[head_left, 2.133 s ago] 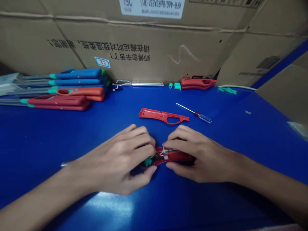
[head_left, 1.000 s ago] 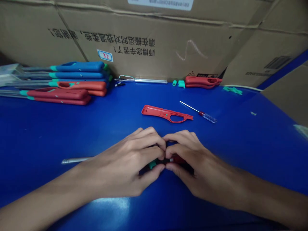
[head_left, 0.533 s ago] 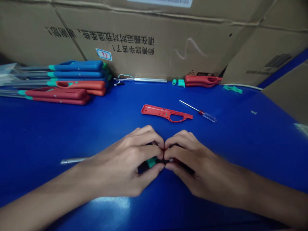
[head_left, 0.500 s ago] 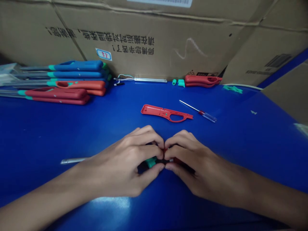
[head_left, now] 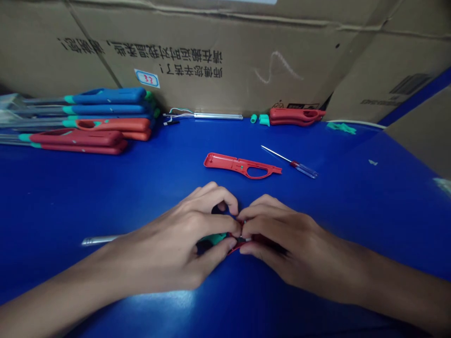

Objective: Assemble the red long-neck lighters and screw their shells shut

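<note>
Fingertips of my left hand (head_left: 183,239) and my right hand (head_left: 299,244) meet over a partly hidden red long-reach lighter (head_left: 234,248). Both hands are closed on it, thumbs at the near side and fingers at the far side. Between my left thumb and index finger shows its green trigger piece (head_left: 213,238). A silver metal tube (head_left: 99,240) sticks out to the left from behind my left hand. Small dark and pale parts show between the fingertips, too covered to make out. Beyond the hands lies a red half shell of a lighter handle (head_left: 221,162), its hollow side up.
A screwdriver with a clear handle (head_left: 303,169) lies right of the shell. Stacked lighters (head_left: 105,96) stand at the left. Along the cardboard box (head_left: 239,89) lie a metal tube with wires (head_left: 218,116), green pieces (head_left: 264,119) and red handle shells (head_left: 296,116).
My left index finger has lifted and spread from the other fingers. More of the lighter's red edge shows below the fingertips. The view has shifted slightly.
</note>
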Tool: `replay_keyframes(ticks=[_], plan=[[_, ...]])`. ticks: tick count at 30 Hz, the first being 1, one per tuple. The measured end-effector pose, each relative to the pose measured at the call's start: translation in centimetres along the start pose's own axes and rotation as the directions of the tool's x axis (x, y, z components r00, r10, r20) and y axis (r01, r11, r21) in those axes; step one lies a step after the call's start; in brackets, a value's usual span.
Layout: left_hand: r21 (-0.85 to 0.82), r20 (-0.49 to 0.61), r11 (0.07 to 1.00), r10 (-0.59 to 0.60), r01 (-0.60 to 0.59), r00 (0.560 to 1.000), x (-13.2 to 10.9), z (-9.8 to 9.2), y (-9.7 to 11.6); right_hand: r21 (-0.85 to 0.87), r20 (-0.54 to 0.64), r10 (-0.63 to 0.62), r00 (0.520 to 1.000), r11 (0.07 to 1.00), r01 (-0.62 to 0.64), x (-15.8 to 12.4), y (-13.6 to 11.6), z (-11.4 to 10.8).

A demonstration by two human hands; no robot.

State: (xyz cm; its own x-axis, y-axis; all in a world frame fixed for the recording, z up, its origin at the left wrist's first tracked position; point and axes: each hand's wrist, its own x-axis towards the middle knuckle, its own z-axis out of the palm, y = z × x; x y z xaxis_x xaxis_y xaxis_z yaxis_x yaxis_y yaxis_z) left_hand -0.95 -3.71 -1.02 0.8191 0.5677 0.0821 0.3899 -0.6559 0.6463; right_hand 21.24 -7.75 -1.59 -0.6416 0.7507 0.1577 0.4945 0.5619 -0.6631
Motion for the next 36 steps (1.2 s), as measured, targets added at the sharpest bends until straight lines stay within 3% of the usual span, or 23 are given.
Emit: replay_keyframes(ticks=[3,8,16,26,29,36], plan=[[0.024,0.017,1.000,0.013,-0.013,1.000,0.1,-0.2,0.1,0.008,-0.012,0.002,1.000,1.000,-0.002,-0.1,0.0,0.0],[0.089,0.017,0.993,0.081,-0.082,0.997,0.0,-0.3,0.2,0.045,-0.023,0.115,0.993,0.992,-0.114,-0.1,-0.1,-0.1],[0.227,-0.016,0.965,0.140,-0.133,0.990,-0.2,0.3,0.4,-0.042,-0.047,-0.042,0.998,0.998,0.040,-0.3,0.5,-0.8],[0.260,-0.039,0.961,0.110,-0.097,0.993,0.5,-0.5,-0.5,-0.144,0.066,-0.073,0.995,0.986,0.082,0.0,1.0,-3.0],[0.281,-0.064,0.954,0.127,-0.104,0.990,0.7,-0.9,-0.9,-0.107,0.035,-0.072,0.997,0.991,0.075,0.5,1.4,-2.7],[0.304,-0.166,0.945,0.176,-0.119,0.970,0.3,-0.2,-1.8,-0.036,-0.193,-0.081,0.978,0.997,0.075,1.2,2.1,-0.9]])
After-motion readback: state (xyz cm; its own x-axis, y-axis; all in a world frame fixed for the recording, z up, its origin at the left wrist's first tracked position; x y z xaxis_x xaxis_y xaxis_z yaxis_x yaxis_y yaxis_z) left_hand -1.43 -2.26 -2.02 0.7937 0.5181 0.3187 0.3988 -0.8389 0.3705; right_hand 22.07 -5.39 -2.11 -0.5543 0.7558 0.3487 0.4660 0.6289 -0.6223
